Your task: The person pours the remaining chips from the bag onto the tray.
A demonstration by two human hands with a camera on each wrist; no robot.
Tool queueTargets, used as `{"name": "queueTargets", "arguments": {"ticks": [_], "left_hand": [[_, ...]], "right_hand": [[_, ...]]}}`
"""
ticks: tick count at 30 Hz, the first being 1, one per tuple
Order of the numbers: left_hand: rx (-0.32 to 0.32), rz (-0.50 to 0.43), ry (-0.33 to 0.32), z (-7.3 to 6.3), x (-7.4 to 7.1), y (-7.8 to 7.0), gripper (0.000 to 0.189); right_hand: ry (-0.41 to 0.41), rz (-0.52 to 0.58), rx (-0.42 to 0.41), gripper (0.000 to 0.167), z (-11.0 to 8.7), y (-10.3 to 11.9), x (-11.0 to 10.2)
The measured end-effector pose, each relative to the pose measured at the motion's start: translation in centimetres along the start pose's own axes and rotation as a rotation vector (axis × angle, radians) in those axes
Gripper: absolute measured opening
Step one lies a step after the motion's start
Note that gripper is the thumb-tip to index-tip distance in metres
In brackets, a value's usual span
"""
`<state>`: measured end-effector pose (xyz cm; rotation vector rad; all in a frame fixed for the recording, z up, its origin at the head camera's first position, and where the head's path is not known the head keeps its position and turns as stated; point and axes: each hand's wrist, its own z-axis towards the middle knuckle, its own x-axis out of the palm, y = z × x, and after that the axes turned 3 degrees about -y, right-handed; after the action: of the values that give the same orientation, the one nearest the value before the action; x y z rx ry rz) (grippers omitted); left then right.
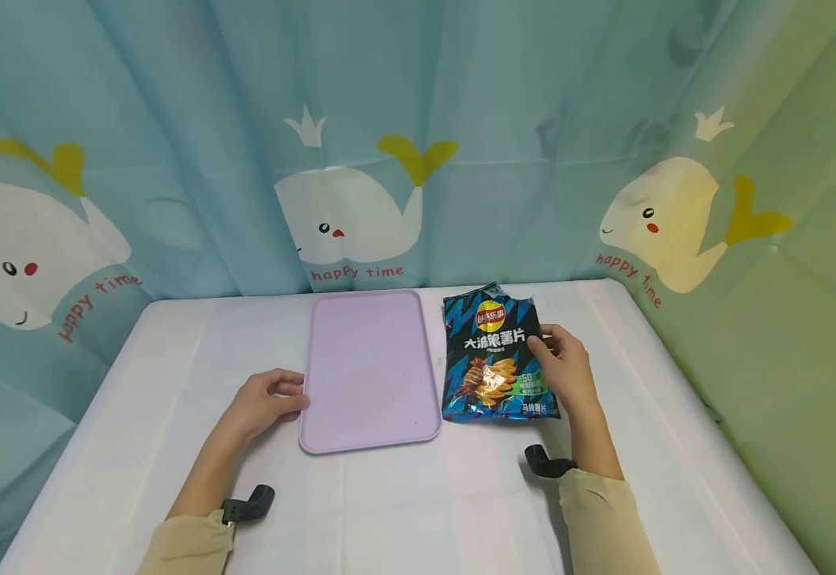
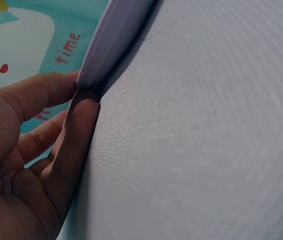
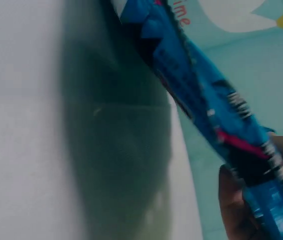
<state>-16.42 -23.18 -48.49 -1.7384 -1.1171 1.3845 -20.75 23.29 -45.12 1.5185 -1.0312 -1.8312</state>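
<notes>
A lilac rectangular tray (image 1: 370, 367) lies on the white-covered table. My left hand (image 1: 263, 403) is at its left edge, and in the left wrist view the thumb and a finger pinch the tray's rim (image 2: 114, 45). To the right of the tray is a blue and black bag of potato chips (image 1: 497, 359), its top edge jagged. My right hand (image 1: 567, 363) grips the bag's right side, thumb in front and fingers behind. In the right wrist view the bag (image 3: 206, 110) is seen edge-on, above the table with a shadow under it.
A white cloth (image 1: 389, 511) covers the table. Behind it hangs a blue-green curtain (image 1: 231, 160) printed with whales, and a green curtain (image 1: 784, 359) borders the right side. Each wrist wears a black strap-on device (image 1: 248, 505).
</notes>
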Motion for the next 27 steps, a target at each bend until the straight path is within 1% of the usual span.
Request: {"name": "queueTargets", "arguments": {"ticks": [4,10,14,18,21,27], "left_hand": [[-0.006,-0.002,-0.002,0.0,0.0,-0.3,0.047],[-0.013,0.010,-0.014,-0.1,0.0,-0.3,0.046],[-0.020,0.026,-0.020,-0.2,0.0,-0.3,0.046],[-0.013,0.032,-0.023,-0.2,0.1,-0.2,0.045],[-0.010,0.025,-0.023,-0.1,0.1,-0.1,0.045],[-0.002,0.018,-0.026,-0.1,0.1,-0.1,0.046]], "right_hand": [[-0.043,0.031,-0.069,0.038,-0.2,1.1,-0.3],[-0.055,0.047,-0.212,0.039,-0.6,3.3,-0.8],[-0.061,0.048,-0.311,0.035,-0.8,4.9,-0.9],[-0.091,0.027,-0.443,0.034,-1.0,6.2,-0.9],[-0.110,0.004,-0.521,0.035,-1.1,7.0,-0.8],[-0.094,-0.053,-0.657,0.033,-1.0,8.3,-0.9]]}}
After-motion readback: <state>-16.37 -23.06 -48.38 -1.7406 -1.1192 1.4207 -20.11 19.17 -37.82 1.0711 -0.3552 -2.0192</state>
